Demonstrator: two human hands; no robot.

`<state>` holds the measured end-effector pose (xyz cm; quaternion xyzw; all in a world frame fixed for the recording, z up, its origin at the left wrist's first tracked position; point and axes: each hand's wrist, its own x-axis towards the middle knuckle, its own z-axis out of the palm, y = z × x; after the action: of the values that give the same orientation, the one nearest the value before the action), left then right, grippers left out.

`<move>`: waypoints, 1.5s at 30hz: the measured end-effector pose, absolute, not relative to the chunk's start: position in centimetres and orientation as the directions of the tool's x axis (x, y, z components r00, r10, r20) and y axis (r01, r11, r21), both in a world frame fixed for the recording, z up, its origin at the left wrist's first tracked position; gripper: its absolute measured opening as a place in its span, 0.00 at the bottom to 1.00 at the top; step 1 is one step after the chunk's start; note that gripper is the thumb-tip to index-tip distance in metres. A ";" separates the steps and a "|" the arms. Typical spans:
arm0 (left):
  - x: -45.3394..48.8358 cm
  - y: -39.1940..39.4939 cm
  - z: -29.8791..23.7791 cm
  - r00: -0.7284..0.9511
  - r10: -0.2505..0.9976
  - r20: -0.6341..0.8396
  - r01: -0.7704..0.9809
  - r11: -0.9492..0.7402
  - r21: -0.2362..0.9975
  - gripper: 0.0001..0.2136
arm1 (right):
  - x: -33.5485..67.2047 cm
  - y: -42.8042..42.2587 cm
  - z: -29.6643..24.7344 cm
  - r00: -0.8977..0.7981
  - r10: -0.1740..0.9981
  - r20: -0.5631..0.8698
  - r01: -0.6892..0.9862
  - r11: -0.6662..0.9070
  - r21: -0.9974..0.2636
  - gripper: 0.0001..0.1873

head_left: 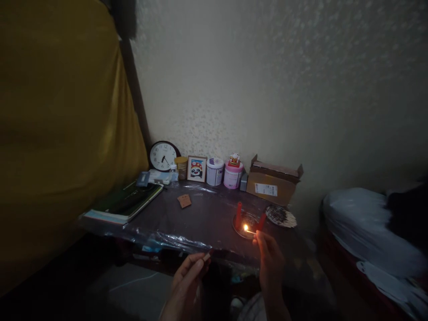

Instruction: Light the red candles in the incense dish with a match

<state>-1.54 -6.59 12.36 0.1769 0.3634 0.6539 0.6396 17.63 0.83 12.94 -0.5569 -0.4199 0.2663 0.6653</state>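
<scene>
My right hand [269,258] pinches a lit match [250,232] by its end, the flame pointing left. Just behind the flame, two red candles, a left candle [238,216] and a right candle [261,221], stand on a small round dish [236,228]. No flame shows on either candle. Lower down, in front of the table edge, my left hand [189,277] is closed on a small flat pale piece [206,257] with a reddish edge; most of it is hidden by the fingers. A pile of matches with dark heads [281,216] lies right of the candles.
A plastic-covered table [203,216] carries a brown square piece [184,201] and books [127,203] at left. Along the wall stand a clock [163,156], a framed panda picture [196,169], a white tub [214,172], a pink tub [232,176] and a cardboard box [274,180].
</scene>
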 end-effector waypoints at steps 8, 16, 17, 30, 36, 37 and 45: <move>-1.5 -6.3 12.2 -0.110 0.974 -0.200 -0.703 0.066 0.708 0.10 | 18.0 1.7 11.9 0.497 0.839 0.223 -0.054 0.286 -0.957 0.15; -1.5 -6.4 12.2 -0.108 0.974 -0.198 -0.719 0.060 0.692 0.09 | 17.8 1.0 13.2 0.458 0.864 0.209 -0.032 0.251 -0.967 0.14; -1.5 -6.4 12.1 -0.105 0.975 -0.197 -0.718 0.063 0.693 0.09 | 17.8 0.9 13.3 0.455 0.867 0.204 -0.027 0.242 -0.970 0.14; -1.7 -6.3 11.8 -0.083 0.977 -0.198 -0.711 0.081 0.699 0.09 | 18.2 1.6 12.4 0.411 0.892 0.191 -0.028 0.222 -0.975 0.12; -1.8 -6.1 11.7 -0.120 0.972 -0.202 -0.678 0.068 0.732 0.13 | 18.0 1.6 12.5 0.405 0.903 0.144 -0.112 0.205 -0.972 0.11; -1.9 -6.0 11.5 -0.115 0.973 -0.201 -0.675 0.072 0.734 0.12 | 18.0 1.6 12.5 0.403 0.904 0.142 -0.117 0.204 -0.972 0.11; -1.9 -5.9 10.2 -0.095 0.978 -0.187 -0.675 0.075 0.734 0.12 | 18.2 1.6 12.4 0.373 0.915 0.153 -0.045 0.182 -0.982 0.12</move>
<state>-1.91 -5.86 10.25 0.2105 0.3596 0.6466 0.6390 18.21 1.61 12.39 -0.5199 -0.4184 0.3722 0.6451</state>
